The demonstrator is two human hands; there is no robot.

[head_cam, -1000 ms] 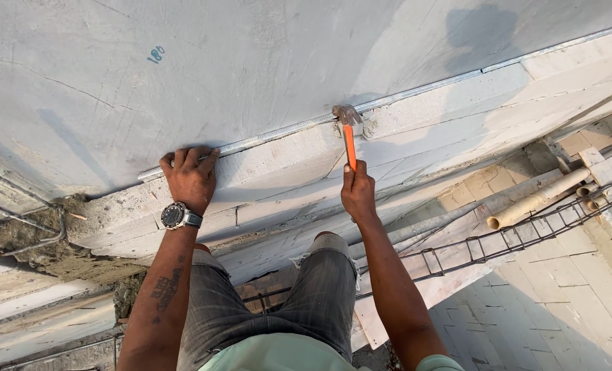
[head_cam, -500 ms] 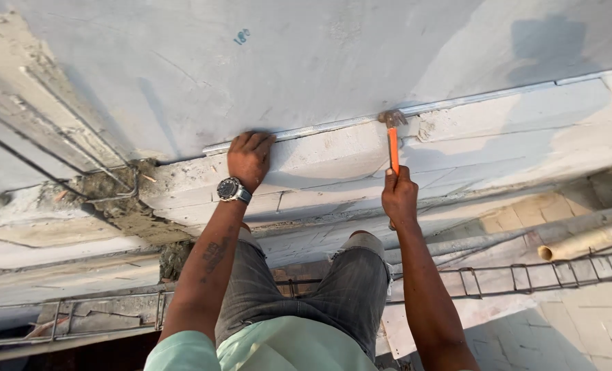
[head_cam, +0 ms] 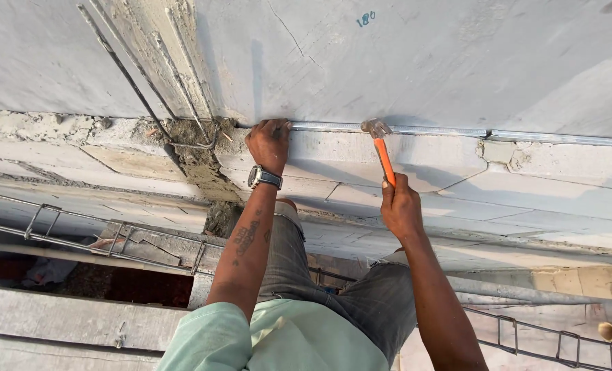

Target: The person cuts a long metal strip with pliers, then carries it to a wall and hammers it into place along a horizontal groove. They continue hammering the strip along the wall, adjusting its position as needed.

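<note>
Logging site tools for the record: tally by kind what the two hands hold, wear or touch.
Hammers, orange handle: 1, hammer in the right hand
Metal strips along the wall's foot: 1, metal strip under the left hand
Wristwatches: 1, wristwatch on the left wrist
Total: 3

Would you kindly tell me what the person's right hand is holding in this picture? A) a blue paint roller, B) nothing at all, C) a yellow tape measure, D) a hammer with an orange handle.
D: the right hand grips a hammer by its orange handle, with the metal head up against the thin metal strip along the foot of the grey wall.
</note>
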